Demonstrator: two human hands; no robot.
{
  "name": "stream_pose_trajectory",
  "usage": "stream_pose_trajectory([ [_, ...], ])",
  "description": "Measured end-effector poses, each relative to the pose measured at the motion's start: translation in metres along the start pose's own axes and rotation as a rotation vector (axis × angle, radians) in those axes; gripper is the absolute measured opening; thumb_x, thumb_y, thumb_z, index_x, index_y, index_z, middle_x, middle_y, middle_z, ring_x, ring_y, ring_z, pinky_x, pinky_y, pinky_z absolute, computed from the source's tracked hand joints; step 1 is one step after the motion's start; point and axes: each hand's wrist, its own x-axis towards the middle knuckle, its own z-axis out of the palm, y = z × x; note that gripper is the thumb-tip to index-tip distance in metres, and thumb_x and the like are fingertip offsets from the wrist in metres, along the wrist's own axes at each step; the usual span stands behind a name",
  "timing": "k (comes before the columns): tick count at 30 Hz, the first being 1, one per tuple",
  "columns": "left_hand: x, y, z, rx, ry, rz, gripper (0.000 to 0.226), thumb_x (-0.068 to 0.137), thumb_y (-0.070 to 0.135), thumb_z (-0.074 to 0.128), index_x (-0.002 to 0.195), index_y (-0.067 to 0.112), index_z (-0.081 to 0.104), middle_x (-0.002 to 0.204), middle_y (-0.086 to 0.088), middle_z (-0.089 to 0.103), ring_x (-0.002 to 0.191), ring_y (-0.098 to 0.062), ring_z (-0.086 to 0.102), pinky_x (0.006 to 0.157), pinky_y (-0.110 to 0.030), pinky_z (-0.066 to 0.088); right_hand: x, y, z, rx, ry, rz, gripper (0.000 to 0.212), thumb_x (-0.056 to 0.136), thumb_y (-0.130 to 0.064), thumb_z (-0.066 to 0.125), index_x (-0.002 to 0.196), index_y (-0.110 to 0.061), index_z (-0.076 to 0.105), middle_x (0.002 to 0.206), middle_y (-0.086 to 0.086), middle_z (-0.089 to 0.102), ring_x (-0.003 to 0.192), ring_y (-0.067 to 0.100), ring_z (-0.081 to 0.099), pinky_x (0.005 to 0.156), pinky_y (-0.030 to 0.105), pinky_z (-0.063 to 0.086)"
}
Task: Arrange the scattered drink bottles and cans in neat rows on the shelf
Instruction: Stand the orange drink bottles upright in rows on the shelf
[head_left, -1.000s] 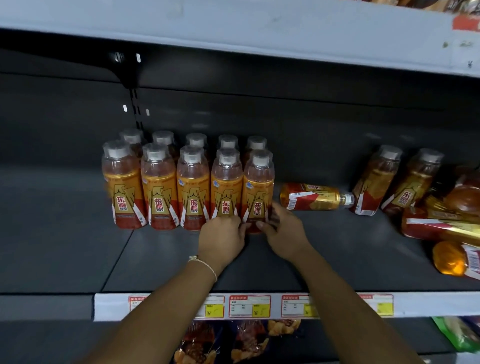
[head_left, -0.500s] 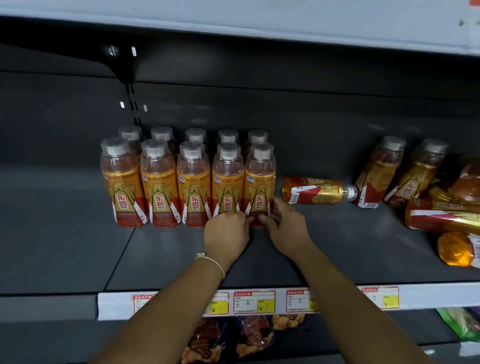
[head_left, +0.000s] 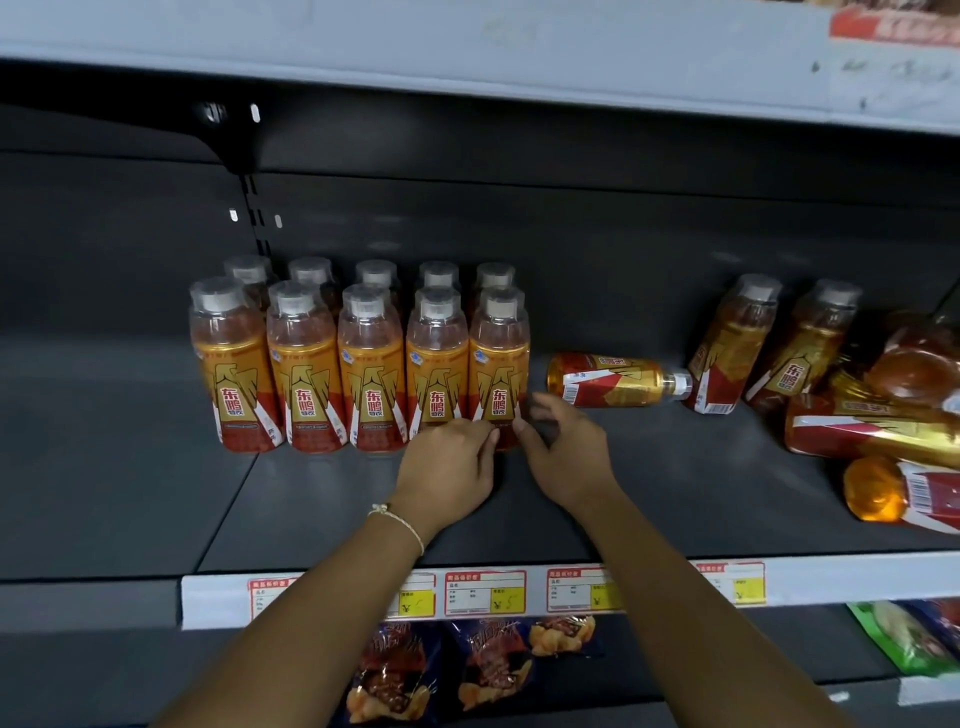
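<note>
Two rows of upright orange drink bottles stand at the shelf's (head_left: 156, 493) left-centre. My left hand (head_left: 447, 467) has its fingers curled against the base of the rightmost front bottle (head_left: 500, 364), thumb on its label. Just right of that bottle, my right hand (head_left: 566, 452) hovers with loosely curved, blurred fingers and holds nothing. One bottle lies on its side (head_left: 613, 379), cap pointing right. Two leaning bottles (head_left: 732, 343) tilt against the back wall further right. A heap of fallen bottles (head_left: 878, 431) fills the far right.
The upper shelf board (head_left: 467, 47) overhangs the bottles. Price tags (head_left: 485, 592) line the front rail. Snack bags (head_left: 483, 665) hang on the level below. Bare dark shelf lies left of the rows and in front of the lying bottle.
My right hand has loosened and drawn slightly off the rightmost front bottle. The left hand stays at its base. The bottles have not shifted.
</note>
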Motion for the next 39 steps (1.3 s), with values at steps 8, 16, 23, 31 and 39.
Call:
stream_pose_trajectory([
  [8,0.013,0.014,0.011,-0.060,-0.034,-0.072,0.019,0.093,0.027,0.050,0.095,0.014,0.064,0.090,-0.005,0.062,0.079,-0.020,0.059,0.066,-0.034,0.050,-0.004,0.014,-0.028,-0.027,-0.006,0.039,0.038,0.095,-0.030,0.065,0.131,-0.018,0.061,0.119,-0.003,0.068,0.114,0.013,0.060,0.100,0.029,0.048],
  [16,0.014,0.016,0.013,-0.098,-0.015,-0.134,0.018,0.093,0.023,0.053,0.090,0.010,0.065,0.088,-0.005,0.061,0.082,-0.022,0.058,0.069,-0.038,0.050,0.000,0.020,-0.019,-0.066,-0.145,0.034,0.044,0.094,-0.034,0.065,0.134,-0.018,0.057,0.123,-0.001,0.066,0.116,0.015,0.060,0.100,0.029,0.047],
  [23,0.006,-0.015,-0.019,0.053,0.046,-0.282,0.035,0.089,0.040,0.059,0.062,0.018,0.056,0.061,0.004,0.056,0.059,-0.014,0.051,0.047,-0.026,0.034,0.018,-0.004,0.010,0.008,-0.144,0.089,0.074,0.072,-0.051,0.082,0.133,-0.020,0.053,0.126,0.000,0.062,0.116,0.017,0.060,0.096,0.037,0.053],
  [31,0.004,-0.026,-0.023,0.054,0.042,-0.310,0.036,0.089,0.037,0.061,0.065,0.011,0.055,0.062,-0.004,0.057,0.060,-0.020,0.054,0.052,-0.034,0.046,0.025,-0.016,0.032,-0.033,-0.048,0.131,0.079,0.064,-0.050,0.088,0.127,-0.020,0.051,0.122,0.002,0.053,0.101,0.010,0.052,0.080,0.026,0.044],
  [39,-0.003,-0.023,-0.023,0.070,0.045,-0.248,0.033,0.091,0.036,0.057,0.066,0.015,0.054,0.066,-0.003,0.058,0.060,-0.019,0.055,0.050,-0.031,0.046,0.019,-0.014,0.023,0.048,-0.097,0.151,0.078,0.065,-0.041,0.090,0.130,-0.024,0.052,0.125,-0.002,0.060,0.114,0.015,0.059,0.096,0.037,0.052],
])
